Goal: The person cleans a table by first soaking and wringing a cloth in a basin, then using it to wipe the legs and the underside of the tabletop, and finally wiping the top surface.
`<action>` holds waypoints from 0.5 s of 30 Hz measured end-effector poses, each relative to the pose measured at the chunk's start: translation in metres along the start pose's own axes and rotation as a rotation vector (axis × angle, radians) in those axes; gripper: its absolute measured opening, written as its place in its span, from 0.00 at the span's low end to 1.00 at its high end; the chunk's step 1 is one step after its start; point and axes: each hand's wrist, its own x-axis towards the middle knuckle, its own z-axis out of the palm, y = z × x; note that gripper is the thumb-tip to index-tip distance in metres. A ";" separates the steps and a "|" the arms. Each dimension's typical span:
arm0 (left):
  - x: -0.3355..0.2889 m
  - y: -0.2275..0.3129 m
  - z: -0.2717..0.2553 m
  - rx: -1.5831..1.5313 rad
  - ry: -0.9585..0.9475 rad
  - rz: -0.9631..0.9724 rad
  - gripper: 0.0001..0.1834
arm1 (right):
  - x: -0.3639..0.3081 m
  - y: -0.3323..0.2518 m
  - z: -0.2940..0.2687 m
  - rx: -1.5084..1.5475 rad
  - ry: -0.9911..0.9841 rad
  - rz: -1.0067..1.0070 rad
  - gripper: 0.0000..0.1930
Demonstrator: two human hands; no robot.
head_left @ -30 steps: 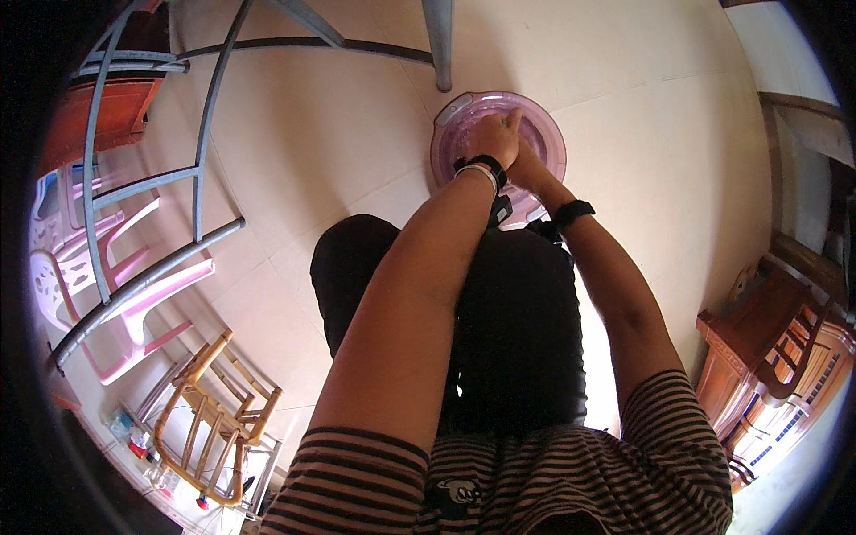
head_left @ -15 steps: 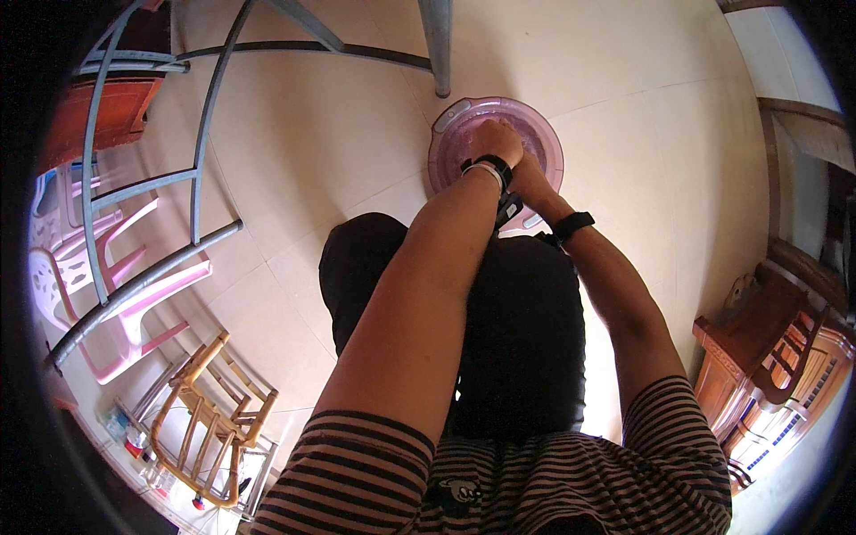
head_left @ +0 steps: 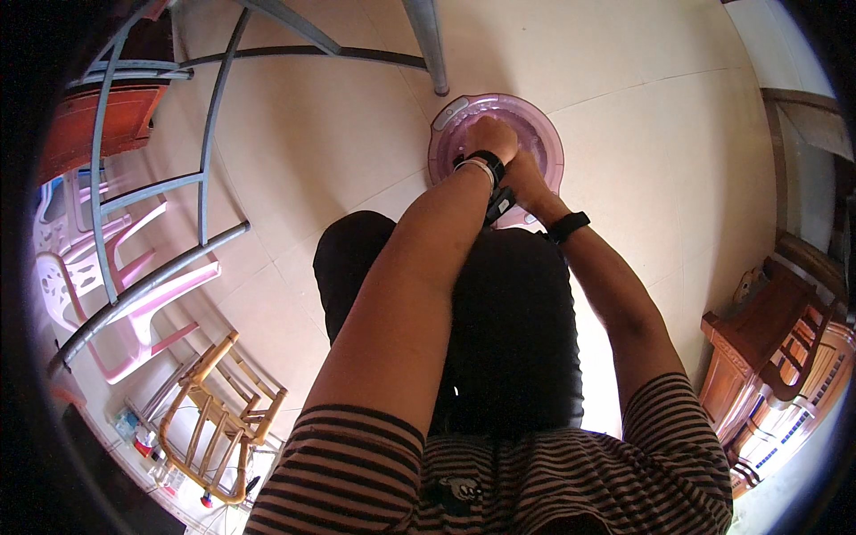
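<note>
A round pink-purple basin (head_left: 555, 147) with water in it stands on the floor in front of my knees. Both of my hands are together over its middle. My left hand (head_left: 492, 136) is curled closed, knuckles up; whatever its fingers hold, if anything, is hidden beneath it. Just to its right and nearer to me, my right hand (head_left: 531, 181) presses close against it, its fingers covered by the left. Dark bands circle both wrists, with a black device at the left one.
Grey metal tube legs (head_left: 207, 147) stand at the left and far side, one foot close to the basin. Pink plastic chairs (head_left: 134, 343) and a bamboo chair (head_left: 209, 419) are at left. Brown wooden furniture (head_left: 758, 312) is at right. Pale tiles (head_left: 642, 152) surround the basin.
My hands have shifted slightly to the left over the basin, still together. The whole view has tilted a little.
</note>
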 end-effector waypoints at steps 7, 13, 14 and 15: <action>-0.006 -0.005 -0.031 -0.313 -0.168 0.313 0.28 | -0.007 -0.022 -0.022 0.248 0.126 -0.163 0.38; -0.046 -0.013 -0.111 -0.694 -0.533 0.353 0.25 | -0.038 -0.043 -0.063 0.681 0.028 0.064 0.32; -0.054 -0.012 -0.122 -0.647 -0.499 0.376 0.27 | -0.044 -0.049 -0.065 0.667 0.059 0.042 0.32; -0.061 -0.012 -0.133 -0.598 -0.473 0.403 0.29 | -0.050 -0.057 -0.067 0.651 0.090 0.019 0.32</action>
